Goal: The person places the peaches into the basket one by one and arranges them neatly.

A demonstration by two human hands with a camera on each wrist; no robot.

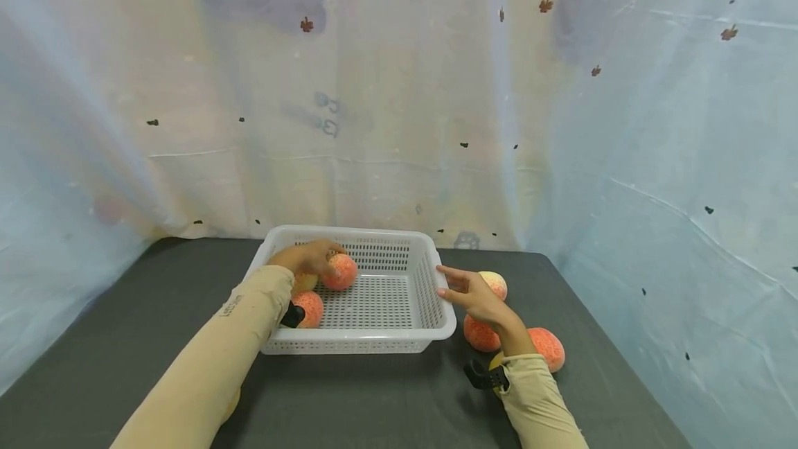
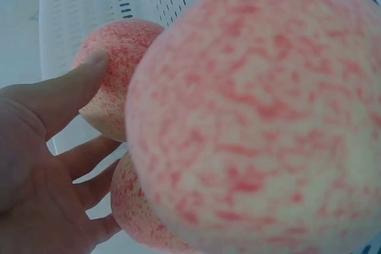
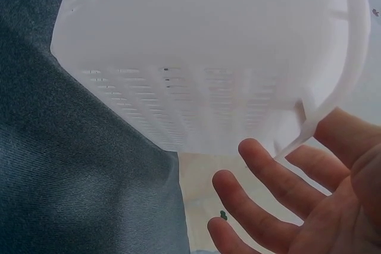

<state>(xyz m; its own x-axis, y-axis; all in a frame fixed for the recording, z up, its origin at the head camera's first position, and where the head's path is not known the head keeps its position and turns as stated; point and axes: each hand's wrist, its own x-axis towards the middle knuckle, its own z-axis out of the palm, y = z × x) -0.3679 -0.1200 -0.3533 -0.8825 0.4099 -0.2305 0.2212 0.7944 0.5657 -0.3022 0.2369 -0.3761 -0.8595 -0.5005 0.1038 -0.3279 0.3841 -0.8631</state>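
Inside the white plastic basket [image 1: 368, 335], my left hand [image 1: 309, 255] holds a red-speckled peach [image 1: 342, 273]. In the left wrist view its thumb [image 2: 89, 72] presses on the peach's side, and its other fingers reach beneath. A yellowish peach [image 1: 305, 283] lies under that hand, partly hidden. By the left wrist sits another red peach [image 1: 309, 307], which fills much of the left wrist view. My right hand [image 1: 476, 294] grips the basket's right rim [image 3: 355, 46], thumb over the edge and fingers spread along the outer wall.
Right of the basket, on the dark table [image 1: 349, 400], lie a pale peach [image 1: 495, 283], a red peach [image 1: 480, 335] and another red peach [image 1: 547, 348]. A yellow fruit [image 1: 497, 360] shows behind the right wrist. Another yellow fruit [image 1: 233, 404] peeks from under the left forearm. Plastic sheeting [image 1: 386, 89] hangs behind.
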